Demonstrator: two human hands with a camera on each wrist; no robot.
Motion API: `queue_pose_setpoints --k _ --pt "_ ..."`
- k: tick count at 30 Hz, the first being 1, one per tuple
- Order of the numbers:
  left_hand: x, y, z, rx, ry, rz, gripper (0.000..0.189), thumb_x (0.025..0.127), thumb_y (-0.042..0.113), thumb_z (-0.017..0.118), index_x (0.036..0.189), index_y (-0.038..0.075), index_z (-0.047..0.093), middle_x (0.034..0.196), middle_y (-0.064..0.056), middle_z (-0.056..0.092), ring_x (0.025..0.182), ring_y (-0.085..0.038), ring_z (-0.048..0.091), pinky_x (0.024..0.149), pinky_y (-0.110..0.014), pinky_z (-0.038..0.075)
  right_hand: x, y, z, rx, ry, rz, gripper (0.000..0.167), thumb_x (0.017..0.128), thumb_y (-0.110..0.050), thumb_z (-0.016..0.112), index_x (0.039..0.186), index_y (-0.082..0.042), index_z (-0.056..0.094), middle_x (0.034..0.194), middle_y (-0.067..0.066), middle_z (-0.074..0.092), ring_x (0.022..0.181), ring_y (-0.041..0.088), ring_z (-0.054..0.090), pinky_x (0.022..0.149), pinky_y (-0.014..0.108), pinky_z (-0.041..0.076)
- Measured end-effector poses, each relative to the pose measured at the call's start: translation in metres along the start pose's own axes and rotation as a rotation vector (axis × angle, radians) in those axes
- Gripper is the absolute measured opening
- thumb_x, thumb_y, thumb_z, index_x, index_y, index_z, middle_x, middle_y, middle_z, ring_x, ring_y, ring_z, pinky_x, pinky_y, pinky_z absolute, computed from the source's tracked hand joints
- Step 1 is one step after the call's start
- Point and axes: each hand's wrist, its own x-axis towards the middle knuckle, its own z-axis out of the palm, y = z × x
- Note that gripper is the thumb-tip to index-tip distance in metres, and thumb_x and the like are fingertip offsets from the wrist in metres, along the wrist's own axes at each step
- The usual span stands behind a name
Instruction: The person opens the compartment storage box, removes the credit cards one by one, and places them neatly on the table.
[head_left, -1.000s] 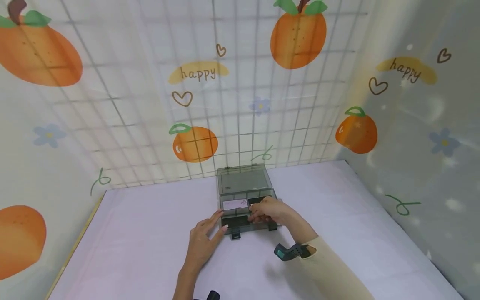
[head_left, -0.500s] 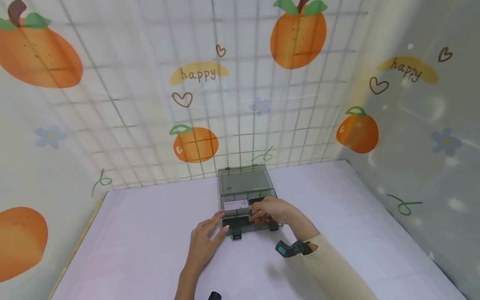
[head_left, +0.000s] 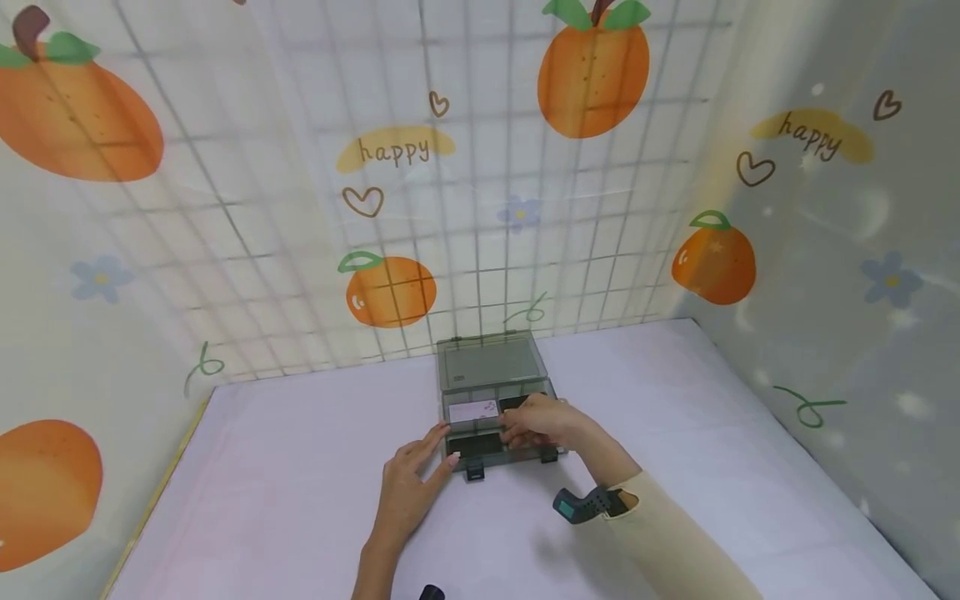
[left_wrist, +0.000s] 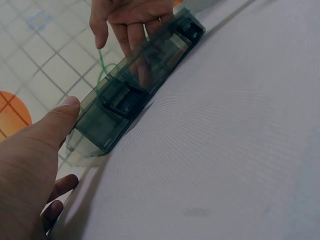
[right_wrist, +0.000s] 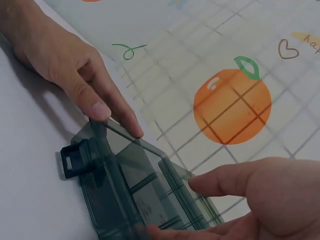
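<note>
A translucent dark green compartment box [head_left: 491, 460] lies on the table, its lid [head_left: 491, 362] swung back. My left hand [head_left: 405, 483] steadies the box's left front corner, thumb at the near edge and fingers along the left side. My right hand [head_left: 543, 421] reaches over the right half, fingers down in a front compartment. Through the clear wall in the left wrist view, the right-hand fingers [left_wrist: 137, 45] look fairly straight, thumb apart. A white card with a small pink print [head_left: 472, 411] fills the back left compartment. Dark pieces [head_left: 475, 445] show in other compartments; the right hand hides part of them.
Two black latches, one at front left [head_left: 475, 472] and one at front right [head_left: 549, 455], hang from the box's front edge. Behind the box rises a cloth wall [head_left: 300, 275] printed with oranges over a wire grid. The white tablecloth [head_left: 300, 467] surrounds the box.
The view has shifted slightly. Both hands stay in place at the box, with at most a small movement of the right-hand fingers.
</note>
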Motion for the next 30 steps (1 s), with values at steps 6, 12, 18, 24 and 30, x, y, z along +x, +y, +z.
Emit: queue_pose_setpoints --k 6,12,18,24,30 --pt "0.000 0.001 -0.003 0.002 -0.007 -0.001 0.052 0.091 0.049 0.070 0.139 0.030 0.061 0.144 0.016 0.054 0.122 -0.025 0.054 0.104 -0.063 0.033 0.001 0.000 0.001 0.023 -0.026 -0.008 0.036 0.100 -0.021 0.059 0.108 0.011 0.071 0.103 0.022 0.073 0.060 0.011 0.052 0.053 0.024 0.032" --pt "0.000 -0.001 -0.002 -0.006 0.000 -0.005 0.052 0.091 0.049 0.071 0.138 0.031 0.062 0.143 0.017 0.054 0.122 -0.026 0.054 0.103 -0.064 0.034 0.005 0.004 -0.001 0.057 -0.016 0.021 0.037 0.100 -0.023 0.058 0.117 0.008 0.068 0.106 0.020 0.073 0.073 0.019 0.063 0.061 0.026 0.039" --pt "0.000 -0.001 0.002 0.004 -0.006 -0.003 0.052 0.091 0.048 0.071 0.140 0.032 0.061 0.144 0.016 0.054 0.124 -0.026 0.053 0.104 -0.064 0.033 0.007 0.005 -0.005 0.036 -0.001 0.060 0.037 0.100 -0.025 0.058 0.112 0.008 0.069 0.105 0.017 0.074 0.072 0.019 0.061 0.062 0.027 0.037" --pt "-0.001 0.000 -0.004 0.019 0.004 -0.022 0.051 0.091 0.046 0.072 0.139 0.033 0.061 0.142 0.019 0.054 0.123 -0.024 0.054 0.105 -0.063 0.031 0.013 0.006 0.003 0.159 -0.035 0.040 0.039 0.100 -0.021 0.058 0.122 0.011 0.062 0.105 0.020 0.073 0.077 0.019 0.064 0.063 0.027 0.038" --pt "0.000 -0.001 0.001 0.002 -0.015 -0.033 0.052 0.091 0.049 0.071 0.140 0.035 0.060 0.142 0.023 0.052 0.124 -0.024 0.053 0.105 -0.063 0.033 0.008 0.000 0.006 0.060 -0.010 0.029 0.037 0.098 -0.022 0.060 0.116 0.010 0.067 0.103 0.018 0.074 0.071 0.014 0.065 0.056 0.023 0.038"
